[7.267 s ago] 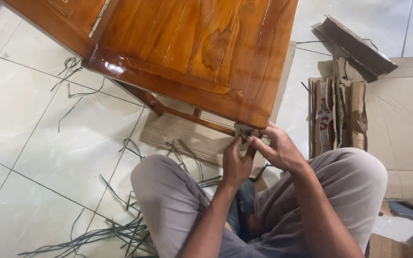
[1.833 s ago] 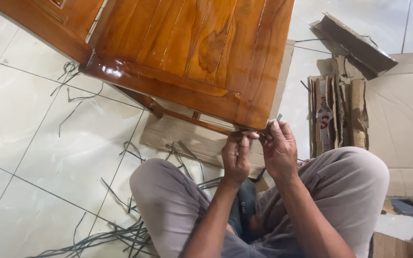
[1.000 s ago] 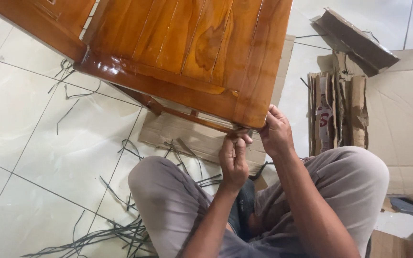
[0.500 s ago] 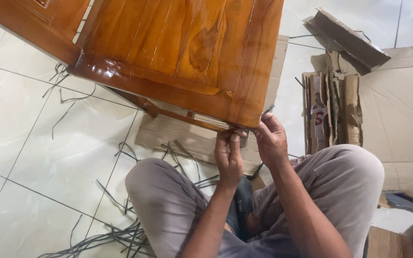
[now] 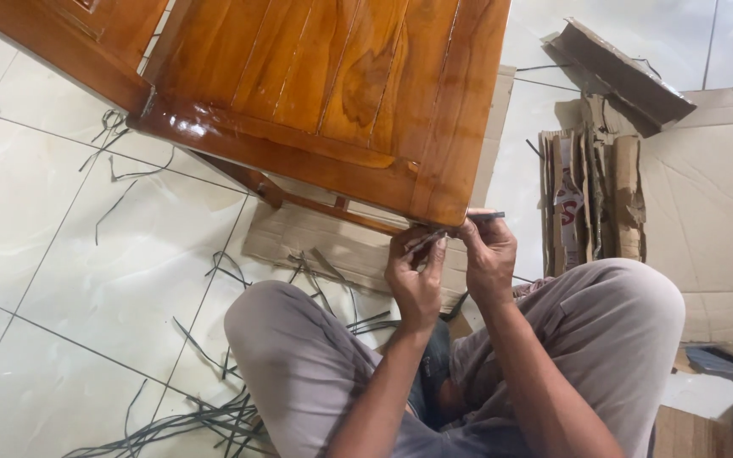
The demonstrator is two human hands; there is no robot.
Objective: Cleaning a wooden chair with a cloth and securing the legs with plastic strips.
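Observation:
A glossy brown wooden chair seat [image 5: 332,93] fills the upper middle of the head view. My left hand [image 5: 415,276] is closed on a thin grey strip [image 5: 424,243] just under the seat's near right corner. My right hand [image 5: 487,253] is beside it, pinching a thin dark strip [image 5: 487,217] that runs along the corner's edge. Both hands touch the underside of the seat's corner. My knees in grey trousers [image 5: 316,373] frame the hands from below.
Several thin dark strips [image 5: 214,416] lie scattered over the white tiled floor [image 5: 61,254]. Flattened cardboard [image 5: 723,195] and torn cardboard pieces [image 5: 591,199] lie at the right. A cardboard sheet [image 5: 332,246] lies under the seat. The chair's lower rail [image 5: 299,199] shows beneath.
Both hands have stayed at the seat's near right corner. My right hand has shifted slightly up onto the corner edge, and my left hand has closed in beside it.

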